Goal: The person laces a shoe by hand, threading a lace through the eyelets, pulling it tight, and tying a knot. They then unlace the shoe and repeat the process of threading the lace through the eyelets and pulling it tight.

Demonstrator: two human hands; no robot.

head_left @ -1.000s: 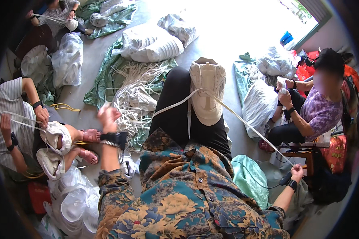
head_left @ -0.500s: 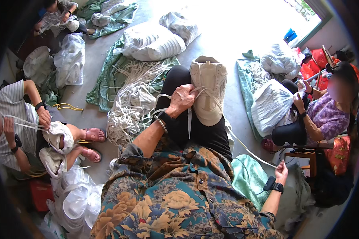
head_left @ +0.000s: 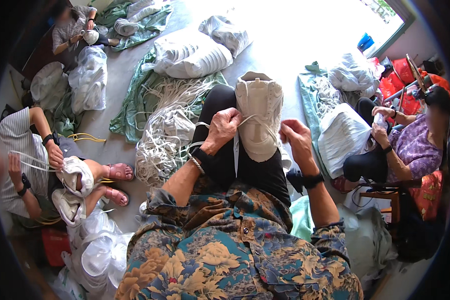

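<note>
A cream-white sneaker (head_left: pixel 259 132) rests on my black-trousered thighs, sole end toward me and heel opening away. At its left edge my left hand (head_left: pixel 223 131) is closed, pinching a flat white shoelace (head_left: pixel 249 119) that runs onto the shoe. A loose lace end hangs below between my legs. My right hand (head_left: pixel 297 140) is just right of the shoe, fingers curled together at the tips; whether lace is between them is hidden. Part of another white shoe (head_left: pixel 286 160) shows beside my right thigh.
A heap of white laces (head_left: pixel 160 150) lies on green sheeting (head_left: pixel 127 117) to the left, with plastic-wrapped bundles (head_left: pixel 190 55) beyond. One person (head_left: pixel 22 150) sits at left with shoes, another (head_left: pixel 417 145) at right, a third (head_left: pixel 75 27) at far left. Bags (head_left: pixel 102 255) flank me.
My right hand has come back from far out at the lower right, where it held a lace stretched, to beside the shoe. My left hand keeps its pinch at the shoe's left edge.
</note>
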